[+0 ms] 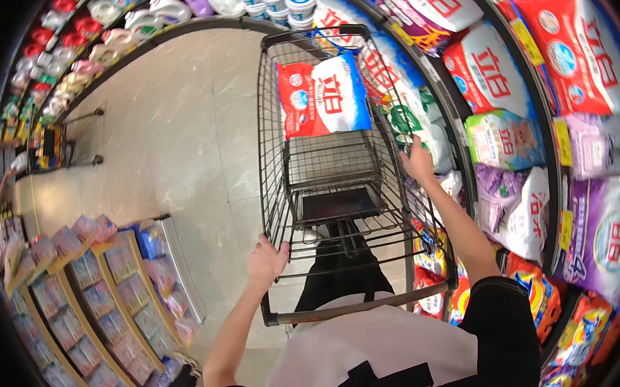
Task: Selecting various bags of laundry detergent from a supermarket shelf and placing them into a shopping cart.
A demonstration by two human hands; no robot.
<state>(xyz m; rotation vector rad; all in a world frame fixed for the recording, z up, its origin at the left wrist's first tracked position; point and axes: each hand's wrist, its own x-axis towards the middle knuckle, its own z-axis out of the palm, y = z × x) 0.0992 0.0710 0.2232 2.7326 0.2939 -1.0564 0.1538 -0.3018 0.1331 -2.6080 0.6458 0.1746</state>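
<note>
Left hand bent around the left side rail of a black wire shopping cart, thumb toward the inside, close to the near end. Right hand further forward, touching the right side rail; its fingers partly hidden, so cannot tell how far they close. Push handle runs across the near end, just in front of the person's white top, neither hand on it. One plump bag, red at left, white in the middle, blue at right, lies inside the cart toward the far end, apart from both hands. Dark panel nearer the person, between the side walls. Along the right, curved by the lens, tiered shelves packed with similar bags in red, white, purple and green; the right forearm passes close by. Beyond the cart's far end, white tubs with blue lids; upper left, rows of bottles. Lower left, a wooden-edged display rack of small packs. Grey tiled floor between; a second cart at far left.
</note>
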